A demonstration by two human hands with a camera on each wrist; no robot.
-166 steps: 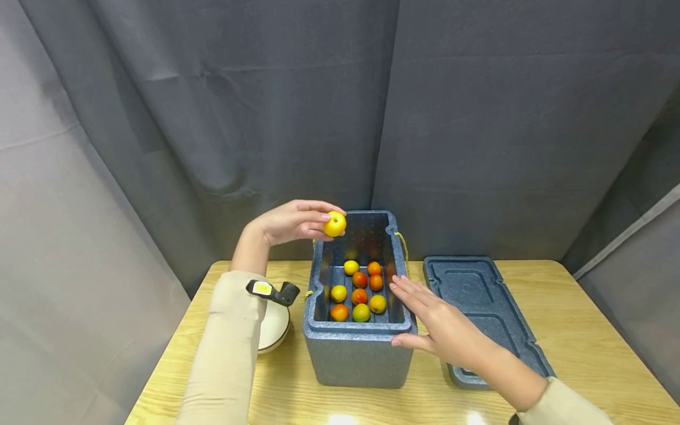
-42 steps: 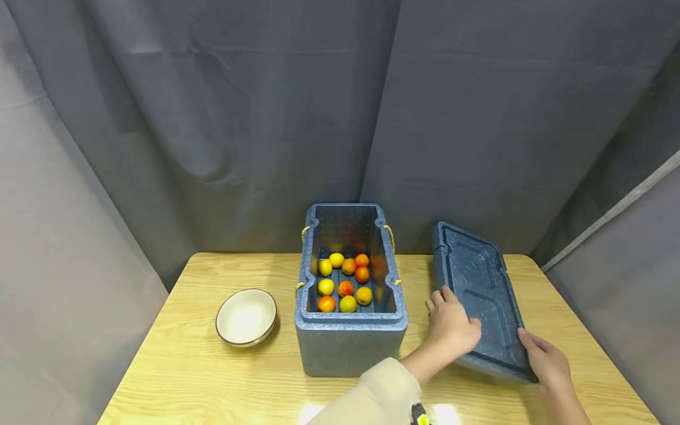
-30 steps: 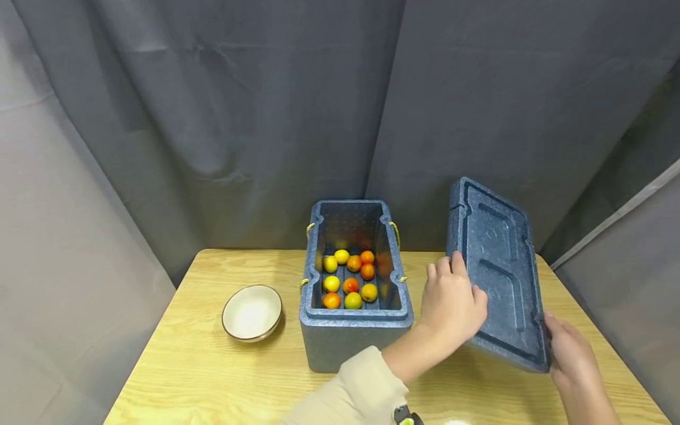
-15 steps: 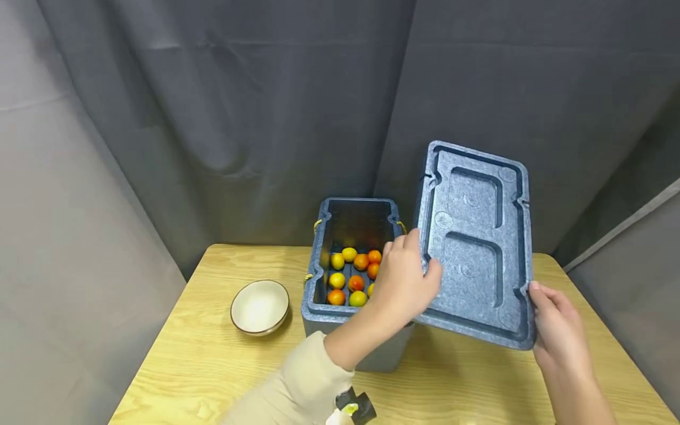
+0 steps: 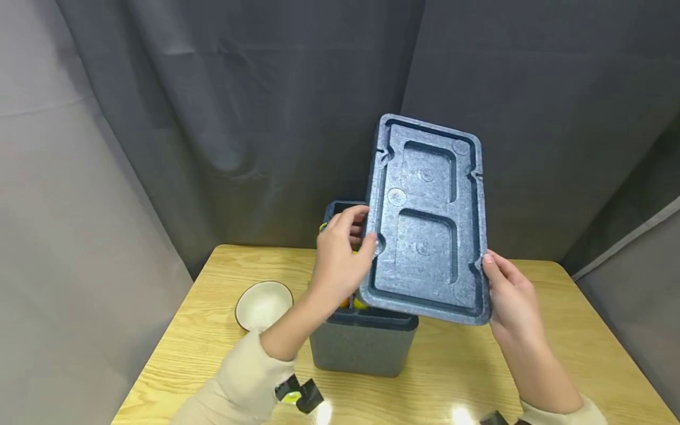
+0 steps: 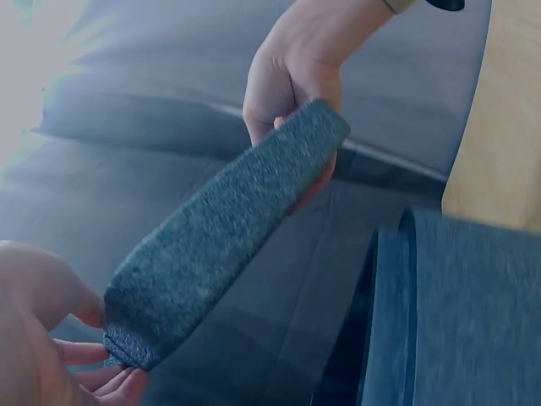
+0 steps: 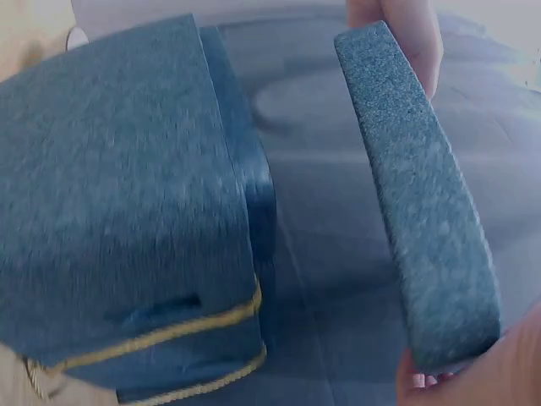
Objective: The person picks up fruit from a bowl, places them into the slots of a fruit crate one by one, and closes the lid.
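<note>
A blue-grey foam lid [image 5: 425, 227] is held up in the air, tilted, partly over the foam box [image 5: 366, 348] of the same colour. My left hand [image 5: 340, 254] grips the lid's left edge, thumb on the face toward me. The opposite edge is pinched by my right hand [image 5: 512, 295]. In the left wrist view the lid [image 6: 228, 228] appears edge-on between both hands, apart from the box [image 6: 473, 313]. Most of the box's opening is hidden; a yellow-green fruit [image 5: 360, 304] and a bit of an orange one show inside.
A cream bowl with a brown rim [image 5: 262, 304] stands left of the box on the wooden table [image 5: 180, 354], partly behind my left forearm. Yellow rope [image 7: 161, 338] runs along the box's side. Grey curtains [image 5: 265, 118] hang behind and beside the table.
Earlier my left hand held a yellow fruit over the box and the right touched its rim. Both hands have since lifted the lid from the table's right side, moving it up and leftward.
</note>
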